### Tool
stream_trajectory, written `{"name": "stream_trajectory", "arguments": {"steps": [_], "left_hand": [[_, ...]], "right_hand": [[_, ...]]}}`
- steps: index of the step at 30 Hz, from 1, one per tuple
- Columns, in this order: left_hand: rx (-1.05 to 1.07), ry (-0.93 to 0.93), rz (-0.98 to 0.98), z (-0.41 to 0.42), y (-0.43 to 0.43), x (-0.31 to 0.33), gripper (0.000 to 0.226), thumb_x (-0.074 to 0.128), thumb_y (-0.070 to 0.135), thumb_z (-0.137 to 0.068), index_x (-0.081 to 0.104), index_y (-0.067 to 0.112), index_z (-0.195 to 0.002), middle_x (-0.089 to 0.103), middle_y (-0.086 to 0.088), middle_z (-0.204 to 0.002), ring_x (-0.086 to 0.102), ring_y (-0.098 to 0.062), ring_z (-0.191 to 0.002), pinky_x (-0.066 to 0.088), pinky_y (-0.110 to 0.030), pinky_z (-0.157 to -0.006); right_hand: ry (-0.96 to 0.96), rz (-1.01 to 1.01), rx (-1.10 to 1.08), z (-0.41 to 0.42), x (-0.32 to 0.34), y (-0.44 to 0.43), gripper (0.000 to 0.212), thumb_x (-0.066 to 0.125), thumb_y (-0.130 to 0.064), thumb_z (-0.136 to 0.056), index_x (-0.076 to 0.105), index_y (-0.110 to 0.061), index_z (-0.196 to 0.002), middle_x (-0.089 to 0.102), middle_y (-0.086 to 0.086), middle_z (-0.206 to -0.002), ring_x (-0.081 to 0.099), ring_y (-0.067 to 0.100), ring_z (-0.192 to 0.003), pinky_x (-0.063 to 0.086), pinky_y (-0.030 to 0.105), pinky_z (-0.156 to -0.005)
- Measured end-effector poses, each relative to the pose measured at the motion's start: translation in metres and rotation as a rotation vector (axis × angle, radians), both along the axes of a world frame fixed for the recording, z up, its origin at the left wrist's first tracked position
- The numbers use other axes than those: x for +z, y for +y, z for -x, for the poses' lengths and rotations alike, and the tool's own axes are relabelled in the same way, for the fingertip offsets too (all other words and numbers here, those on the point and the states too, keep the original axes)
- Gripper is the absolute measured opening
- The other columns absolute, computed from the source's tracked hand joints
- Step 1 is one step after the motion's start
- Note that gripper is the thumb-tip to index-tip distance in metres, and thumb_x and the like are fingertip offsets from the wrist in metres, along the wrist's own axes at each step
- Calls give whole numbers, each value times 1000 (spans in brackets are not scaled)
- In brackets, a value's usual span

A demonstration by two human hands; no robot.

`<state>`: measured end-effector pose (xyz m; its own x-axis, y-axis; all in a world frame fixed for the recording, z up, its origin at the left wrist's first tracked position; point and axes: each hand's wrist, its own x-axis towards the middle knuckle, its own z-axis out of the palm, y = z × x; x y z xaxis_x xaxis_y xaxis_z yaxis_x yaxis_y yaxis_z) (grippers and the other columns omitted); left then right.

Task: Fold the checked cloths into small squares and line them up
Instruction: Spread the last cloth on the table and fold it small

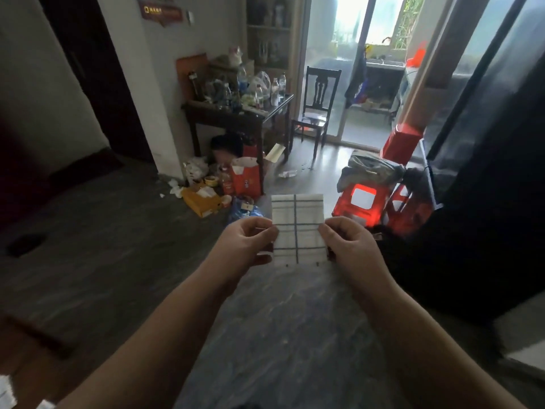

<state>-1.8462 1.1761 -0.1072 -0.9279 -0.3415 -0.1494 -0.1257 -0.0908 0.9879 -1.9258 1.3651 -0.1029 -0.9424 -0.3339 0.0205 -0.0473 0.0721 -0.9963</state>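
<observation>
A white checked cloth (298, 228) with dark blue lines is held up in the air in front of me, folded into a small rectangle. My left hand (247, 243) pinches its left edge and my right hand (348, 246) pinches its right edge, both at about mid-height. The cloth's upper half stands free above my fingers. A scrap of white cloth (7, 392) shows at the bottom left corner, too cut off to identify.
Grey floor stretches below my arms. Red plastic stools (362, 205) with grey clothes on top stand right of the cloth. A cluttered dark table (236, 113), bags and boxes (203, 199) lie ahead left. A dark chair (315, 113) stands by the balcony door.
</observation>
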Motion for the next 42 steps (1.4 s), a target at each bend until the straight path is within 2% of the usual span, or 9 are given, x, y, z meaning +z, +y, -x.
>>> {"name": "stream_trajectory", "arguments": {"steps": [3, 6, 11, 14, 17, 23, 27, 38, 42], "left_hand": [[95, 5, 29, 39, -34, 6, 20, 70, 21, -94, 68, 8, -110, 74, -15, -107, 70, -37, -98, 57, -48, -91], [164, 19, 40, 74, -78, 5, 23, 70, 23, -94, 67, 8, -111, 73, -17, -109, 68, -39, -106, 56, -54, -94], [254, 79, 58, 124, -178, 4, 14, 69, 24, -95, 71, 14, -104, 77, -5, -100, 73, -28, -97, 60, -50, -91], [338, 107, 105, 143, -246, 9, 12, 68, 21, -96, 70, 12, -103, 77, -5, -96, 74, -27, -93, 61, -48, -87], [431, 131, 143, 148, -309, 8, 4, 70, 20, -95, 72, 17, -96, 76, 1, -88, 72, -16, -82, 59, -41, -78], [710, 48, 127, 116, -398, -9, 8, 70, 19, -95, 70, 23, -89, 74, 5, -79, 69, -12, -75, 58, -34, -71], [926, -18, 131, 78, -448, -20, 5, 70, 22, -95, 71, 23, -91, 73, 6, -82, 70, -10, -79, 59, -27, -70], [1388, -142, 122, 22, -574, -42, 5, 68, 22, -97, 72, 21, -100, 75, 1, -94, 72, -17, -88, 60, -31, -75], [1519, -204, 120, 16, -614, -38, 6, 66, 20, -98, 72, 18, -98, 74, 4, -83, 72, -8, -76, 59, -25, -69]], "right_hand": [[4, -8, 72, 49, 5, -41, 13, 62, -16, -98, 72, -7, -100, 76, 6, -88, 73, 19, -81, 59, 26, -67], [5, -27, 115, 91, 6, -91, 13, 61, -21, -99, 71, -12, -101, 75, 6, -93, 73, 23, -90, 62, 38, -79], [22, -40, 182, 159, 12, -204, 12, 63, -20, -97, 72, -13, -101, 75, 7, -96, 72, 26, -94, 60, 52, -87], [38, -77, 241, 185, 21, -278, 11, 62, -17, -97, 71, -12, -101, 75, 6, -96, 73, 23, -94, 59, 52, -87], [93, -101, 314, 202, 23, -350, 10, 64, -19, -96, 72, -13, -99, 75, 7, -96, 72, 26, -95, 58, 54, -88], [128, -136, 548, 199, 10, -480, 8, 66, -24, -96, 74, -23, -98, 76, -1, -95, 72, 18, -92, 58, 49, -90], [113, -160, 749, 178, -6, -565, 12, 67, -39, -91, 73, -31, -97, 76, -1, -96, 73, 21, -92, 58, 53, -87], [-23, -160, 1239, 134, -41, -772, 9, 61, -9, -98, 67, -9, -103, 76, 7, -95, 74, 20, -87, 61, 26, -72], [-17, -180, 1421, 127, -45, -849, 9, 63, -12, -97, 68, -16, -103, 77, 3, -98, 74, 19, -91, 61, 35, -81]]}}
